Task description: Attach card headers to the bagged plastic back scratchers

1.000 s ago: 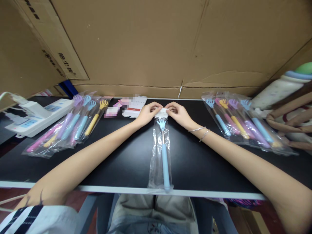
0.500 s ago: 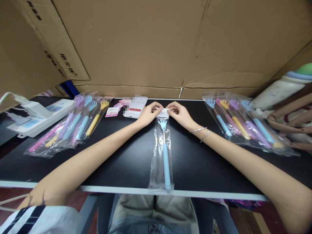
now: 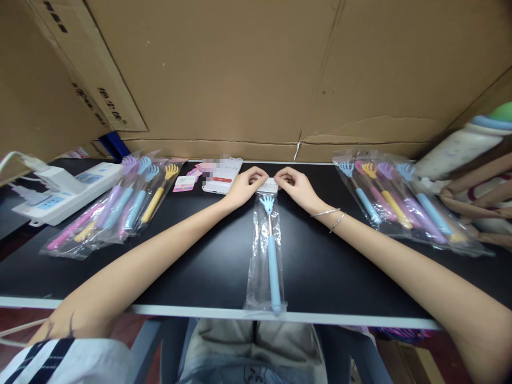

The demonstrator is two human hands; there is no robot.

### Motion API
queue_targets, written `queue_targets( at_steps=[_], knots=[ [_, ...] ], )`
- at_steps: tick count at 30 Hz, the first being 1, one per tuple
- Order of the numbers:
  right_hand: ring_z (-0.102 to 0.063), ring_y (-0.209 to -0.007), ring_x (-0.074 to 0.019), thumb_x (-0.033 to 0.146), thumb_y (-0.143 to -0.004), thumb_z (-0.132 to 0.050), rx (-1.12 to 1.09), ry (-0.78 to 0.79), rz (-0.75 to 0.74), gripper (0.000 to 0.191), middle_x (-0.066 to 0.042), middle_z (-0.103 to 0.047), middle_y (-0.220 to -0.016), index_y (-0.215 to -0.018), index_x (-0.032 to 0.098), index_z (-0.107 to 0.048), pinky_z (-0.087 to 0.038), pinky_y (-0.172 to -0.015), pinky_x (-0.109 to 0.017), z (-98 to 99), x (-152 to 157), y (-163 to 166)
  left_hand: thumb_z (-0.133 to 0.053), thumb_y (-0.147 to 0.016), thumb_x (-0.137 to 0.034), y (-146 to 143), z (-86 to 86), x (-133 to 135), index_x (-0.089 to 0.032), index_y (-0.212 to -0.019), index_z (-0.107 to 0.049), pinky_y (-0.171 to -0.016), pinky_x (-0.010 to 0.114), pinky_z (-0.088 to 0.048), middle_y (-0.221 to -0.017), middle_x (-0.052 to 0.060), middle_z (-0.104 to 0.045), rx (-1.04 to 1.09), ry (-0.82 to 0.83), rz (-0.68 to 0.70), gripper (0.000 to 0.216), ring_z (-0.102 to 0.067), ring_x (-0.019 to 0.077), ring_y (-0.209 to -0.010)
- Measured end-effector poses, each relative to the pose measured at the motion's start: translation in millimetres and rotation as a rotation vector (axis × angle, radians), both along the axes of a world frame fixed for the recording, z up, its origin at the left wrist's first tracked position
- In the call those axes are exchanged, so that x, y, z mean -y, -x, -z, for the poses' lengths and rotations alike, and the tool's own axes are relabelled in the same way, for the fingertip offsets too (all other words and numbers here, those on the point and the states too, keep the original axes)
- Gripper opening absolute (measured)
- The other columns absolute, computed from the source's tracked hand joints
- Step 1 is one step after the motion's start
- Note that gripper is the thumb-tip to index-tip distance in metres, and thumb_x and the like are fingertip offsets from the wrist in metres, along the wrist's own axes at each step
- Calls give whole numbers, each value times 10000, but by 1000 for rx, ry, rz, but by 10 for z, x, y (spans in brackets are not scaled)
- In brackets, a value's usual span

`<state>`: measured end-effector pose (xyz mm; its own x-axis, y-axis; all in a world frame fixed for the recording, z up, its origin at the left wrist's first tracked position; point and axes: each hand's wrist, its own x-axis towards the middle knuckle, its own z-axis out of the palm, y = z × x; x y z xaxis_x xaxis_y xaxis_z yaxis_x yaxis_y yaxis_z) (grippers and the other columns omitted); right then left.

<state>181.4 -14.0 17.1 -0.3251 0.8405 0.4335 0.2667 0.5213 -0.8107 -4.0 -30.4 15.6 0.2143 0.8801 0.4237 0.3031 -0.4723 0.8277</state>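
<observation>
A clear plastic bag (image 3: 262, 266) lies lengthwise in the middle of the black table (image 3: 200, 256), with a blue hand-shaped back scratcher (image 3: 272, 256) inside. Its far end carries a white flap (image 3: 268, 185). My left hand (image 3: 244, 186) pinches the left side of that flap with curled fingers. My right hand (image 3: 294, 185) pinches its right side the same way. Both hands rest on the table at the bag's far end, and two thin bracelets (image 3: 332, 217) sit on my right wrist.
A pile of bagged scratchers (image 3: 116, 205) lies at the left, another pile (image 3: 396, 205) at the right. A phone (image 3: 221, 175) and small pink cards (image 3: 184, 183) lie behind my left hand. A white power strip (image 3: 60, 192) sits far left. Cardboard (image 3: 256, 74) walls the back.
Hardly anything has moved. My fingers have shifted slightly on the white flap, and the bag stays where it lay.
</observation>
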Motion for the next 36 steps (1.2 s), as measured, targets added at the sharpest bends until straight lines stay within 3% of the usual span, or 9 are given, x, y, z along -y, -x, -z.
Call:
queue_targets(
  at_steps=[6, 14, 25, 36],
  knots=[
    [-562, -707, -140, 372, -777, -609, -21, 2, 19, 196, -18, -603, -746, -793, 179, -577, -461, -718, -299, 16, -13, -3, -555, -842, -319, -2, 3, 2, -158, -856, -564, -715, 232, -472, -776, 6, -619, 46, 50, -65, 162, -576, 110, -726],
    [-566, -716, -140, 373, -776, -608, -20, -1, 14, 197, -17, -608, -751, -792, 179, -577, -463, -726, -299, 8, -7, 0, -558, -839, -311, -9, -18, 14, -159, -844, -559, -710, 230, -466, -763, 3, -613, 40, 56, -46, 152, -576, 108, -726],
    [-591, -654, -140, 408, -789, -617, -28, 43, -5, 229, 20, -591, -640, -818, 199, -529, -470, -702, -299, 18, -3, -13, -558, -836, -326, 1, -11, 6, -167, -822, -542, -720, 240, -480, -798, 16, -636, 60, 34, -48, 160, -597, 124, -762],
    [-577, -649, -140, 389, -822, -572, 29, 12, -23, 202, 14, -584, -654, -812, 193, -523, -447, -692, -296, 52, -50, -22, -547, -843, -329, 5, 1, -4, -160, -842, -555, -747, 251, -472, -827, 27, -637, 37, 34, -39, 169, -595, 130, -776]
  ],
)
